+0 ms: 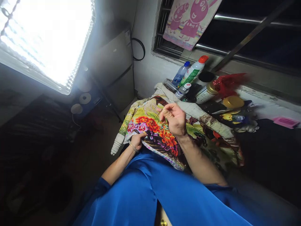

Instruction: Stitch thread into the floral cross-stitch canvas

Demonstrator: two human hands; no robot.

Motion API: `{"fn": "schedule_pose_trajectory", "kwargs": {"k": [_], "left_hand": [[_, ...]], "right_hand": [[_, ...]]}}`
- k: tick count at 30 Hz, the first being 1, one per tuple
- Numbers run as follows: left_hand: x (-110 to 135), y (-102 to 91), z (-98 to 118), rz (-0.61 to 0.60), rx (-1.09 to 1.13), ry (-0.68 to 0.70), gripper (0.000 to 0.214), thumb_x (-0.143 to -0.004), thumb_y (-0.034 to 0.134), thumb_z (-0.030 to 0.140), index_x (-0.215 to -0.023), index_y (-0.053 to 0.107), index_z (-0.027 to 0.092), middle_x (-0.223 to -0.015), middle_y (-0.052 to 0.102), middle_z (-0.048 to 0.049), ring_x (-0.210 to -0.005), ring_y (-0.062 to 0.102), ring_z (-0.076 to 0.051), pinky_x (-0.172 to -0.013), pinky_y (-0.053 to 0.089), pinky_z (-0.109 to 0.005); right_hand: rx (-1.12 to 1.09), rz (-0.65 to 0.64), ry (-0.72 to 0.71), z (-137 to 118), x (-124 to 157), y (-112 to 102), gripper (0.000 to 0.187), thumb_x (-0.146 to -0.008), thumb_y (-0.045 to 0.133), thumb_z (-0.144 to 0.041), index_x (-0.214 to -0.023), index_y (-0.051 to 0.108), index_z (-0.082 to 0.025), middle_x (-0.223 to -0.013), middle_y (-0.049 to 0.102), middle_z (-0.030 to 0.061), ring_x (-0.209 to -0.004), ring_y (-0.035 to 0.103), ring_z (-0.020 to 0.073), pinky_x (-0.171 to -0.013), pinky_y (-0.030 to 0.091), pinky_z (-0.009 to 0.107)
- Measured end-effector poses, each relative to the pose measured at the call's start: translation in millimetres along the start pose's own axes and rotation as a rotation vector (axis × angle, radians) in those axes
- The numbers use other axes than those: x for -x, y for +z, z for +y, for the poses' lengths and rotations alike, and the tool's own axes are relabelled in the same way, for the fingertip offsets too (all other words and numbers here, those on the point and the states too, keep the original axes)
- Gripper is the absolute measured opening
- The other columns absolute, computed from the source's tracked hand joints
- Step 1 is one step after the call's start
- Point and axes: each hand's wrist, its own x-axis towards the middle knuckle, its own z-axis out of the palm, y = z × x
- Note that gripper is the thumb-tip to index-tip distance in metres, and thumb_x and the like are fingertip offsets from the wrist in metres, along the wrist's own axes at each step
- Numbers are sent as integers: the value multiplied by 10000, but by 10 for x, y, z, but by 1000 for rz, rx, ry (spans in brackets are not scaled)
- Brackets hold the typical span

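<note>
A floral cross-stitch cloth [152, 125] with orange, red and pink flowers lies over my lap, partly rolled up along its far side. At its near left edge my left hand [138, 140] grips the cloth, thumb on top and the other fingers hidden underneath. My right hand [173, 118] is raised above the middle of the cloth with its fingers curled and the thumb and forefinger close together. Whatever may be pinched there is too small to make out.
Beyond the cloth stand a blue-capped bottle [181, 73], a red-capped bottle [194, 72], a gold-lidded jar [232, 102] and a red plastic bag [229, 84]. A bright lamp [47, 40] hangs at upper left, before a grey fridge [113, 59]. A pink object [285, 122] lies at right.
</note>
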Motion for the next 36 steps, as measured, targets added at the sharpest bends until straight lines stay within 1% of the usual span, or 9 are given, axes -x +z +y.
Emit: {"fn": "schedule_pose_trajectory", "kwargs": {"k": [2,5,7,11,14,20,23,26,36], "left_hand": [[2,-4,4,-5,8,-22,348,-391,784,47,-672,612,157,-562,638,-16,-838,663,-260,-875,471,-393],[4,-7,4,-18,28,-49,334,-406,769,33,-676,613,150,-588,651,-31,-842,662,-264,-885,468,-405],[1,-5,-2,-23,36,-71,309,-429,760,40,-682,615,143,-617,664,-47,-850,662,-267,-890,468,-410],[-6,3,-16,-12,40,-73,299,-459,751,63,-720,627,142,-640,676,-51,-844,666,-263,-887,473,-412],[-4,8,-14,-13,36,-71,312,-458,751,67,-736,632,143,-649,680,-52,-845,666,-265,-882,476,-412],[14,19,11,-1,17,-109,254,-457,747,67,-656,609,145,-601,662,-55,-856,661,-276,-876,476,-409],[15,25,13,10,13,-105,236,-454,744,59,-606,590,153,-549,637,-38,-845,662,-269,-879,474,-403],[8,24,8,10,20,-97,227,-461,743,65,-602,588,154,-559,641,-36,-843,662,-262,-879,473,-401],[4,16,19,13,1,-105,261,-411,753,37,-507,544,161,-481,594,-10,-772,660,-244,-848,475,-381]], "right_hand": [[59,-116,134,152,84,36,285,-783,544,-490,-774,450,-221,-445,454,-94,-370,403,71,-500,445,236],[223,-263,342,394,250,96,167,-758,531,-358,-734,498,-196,-403,448,-86,-345,399,84,-408,361,213],[356,-318,390,491,353,124,110,-741,502,-261,-729,566,-173,-405,471,-70,-348,411,89,-403,346,213],[563,-340,342,546,447,147,232,-732,459,-169,-770,686,-141,-401,510,-39,-381,452,103,-442,369,220],[610,-358,318,560,438,146,285,-738,456,-158,-828,726,-137,-415,545,-24,-393,472,111,-458,387,225],[655,-381,291,586,414,147,304,-750,460,-143,-840,749,-131,-439,575,-7,-405,497,115,-514,414,235],[699,-383,294,574,406,151,314,-744,464,-131,-869,752,-130,-456,592,-1,-426,515,123,-535,422,240],[731,-388,300,549,393,157,325,-741,464,-125,-889,753,-135,-477,612,6,-449,534,132,-544,428,243],[786,-458,275,511,342,165,312,-739,469,-101,-830,762,-160,-480,626,0,-454,533,122,-534,414,224]]}}
